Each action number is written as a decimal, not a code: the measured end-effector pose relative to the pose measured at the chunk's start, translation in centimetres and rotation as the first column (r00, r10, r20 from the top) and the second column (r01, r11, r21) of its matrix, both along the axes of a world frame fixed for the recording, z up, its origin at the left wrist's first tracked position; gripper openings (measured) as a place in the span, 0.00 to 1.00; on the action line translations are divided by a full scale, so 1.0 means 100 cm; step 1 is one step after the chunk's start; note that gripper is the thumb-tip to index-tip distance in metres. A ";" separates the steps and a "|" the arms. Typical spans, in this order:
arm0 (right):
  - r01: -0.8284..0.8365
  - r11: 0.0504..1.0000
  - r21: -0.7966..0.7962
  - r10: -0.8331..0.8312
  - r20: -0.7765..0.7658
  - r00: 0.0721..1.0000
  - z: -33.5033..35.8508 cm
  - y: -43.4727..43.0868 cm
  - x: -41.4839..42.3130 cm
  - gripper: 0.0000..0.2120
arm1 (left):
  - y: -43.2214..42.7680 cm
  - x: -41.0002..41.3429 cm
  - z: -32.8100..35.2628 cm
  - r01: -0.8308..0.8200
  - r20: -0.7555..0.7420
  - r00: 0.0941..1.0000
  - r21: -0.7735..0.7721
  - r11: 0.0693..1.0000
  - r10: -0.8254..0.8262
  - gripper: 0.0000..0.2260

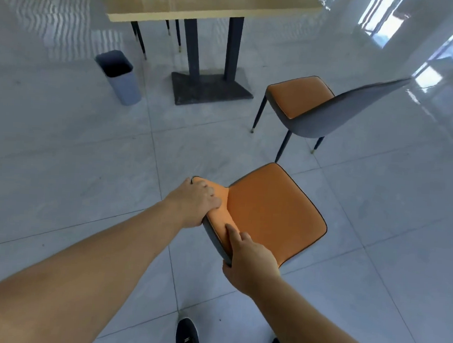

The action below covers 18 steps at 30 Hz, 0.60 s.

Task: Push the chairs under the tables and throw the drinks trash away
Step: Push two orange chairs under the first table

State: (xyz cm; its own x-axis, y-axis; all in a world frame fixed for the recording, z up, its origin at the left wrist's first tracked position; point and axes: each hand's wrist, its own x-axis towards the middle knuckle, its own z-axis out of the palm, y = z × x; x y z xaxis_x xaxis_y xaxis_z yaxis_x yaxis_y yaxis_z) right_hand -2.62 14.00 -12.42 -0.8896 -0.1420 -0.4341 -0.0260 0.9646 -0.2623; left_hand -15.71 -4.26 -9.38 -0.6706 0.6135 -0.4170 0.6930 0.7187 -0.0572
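An orange-seated chair (273,211) with a grey back stands on the floor right in front of me, well short of the table. My left hand (195,201) grips the far end of its backrest top. My right hand (249,263) grips the near end of the same backrest. A second orange and grey chair (301,100) stands to the right, pulled out from the wooden table (211,3). Pale items sit on the tabletop at the upper edge of view, too cut off to identify.
A grey trash bin (121,78) stands on the floor left of the table's dark pedestal base (209,89). Thin legs of another chair (140,40) show under the table's far side. Glossy tiled floor (69,161) spreads around. My shoes (187,338) are at the bottom.
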 end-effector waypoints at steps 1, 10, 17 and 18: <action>-0.012 1.000 0.003 0.012 0.016 1.000 0.001 0.001 -0.002 0.39 | -0.001 -0.004 -0.001 0.011 -0.001 1.000 0.005 1.000 -0.011 0.15; -0.188 0.982 0.016 0.188 0.033 0.982 0.013 0.044 -0.037 0.34 | 0.010 -0.007 -0.005 -0.152 0.063 0.987 0.075 0.986 0.147 0.10; -0.374 0.924 0.080 0.374 0.006 0.927 0.022 0.098 -0.115 0.29 | 0.032 -0.020 -0.001 -0.333 0.066 0.943 0.176 0.926 0.326 0.10; -0.396 0.914 0.088 0.397 0.001 0.918 0.022 0.100 -0.129 0.28 | 0.033 -0.023 -0.003 -0.360 0.065 0.933 0.187 0.914 0.354 0.10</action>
State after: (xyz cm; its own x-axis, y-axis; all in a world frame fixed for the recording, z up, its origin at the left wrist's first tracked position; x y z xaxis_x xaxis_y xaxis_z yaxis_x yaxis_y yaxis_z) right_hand -15.53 24.00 -10.22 -0.7750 -0.4481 -0.4457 -0.4144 0.8927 -0.1769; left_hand -18.04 -1.00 -9.64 -0.8495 0.4055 -0.3376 0.3873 0.9137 0.1231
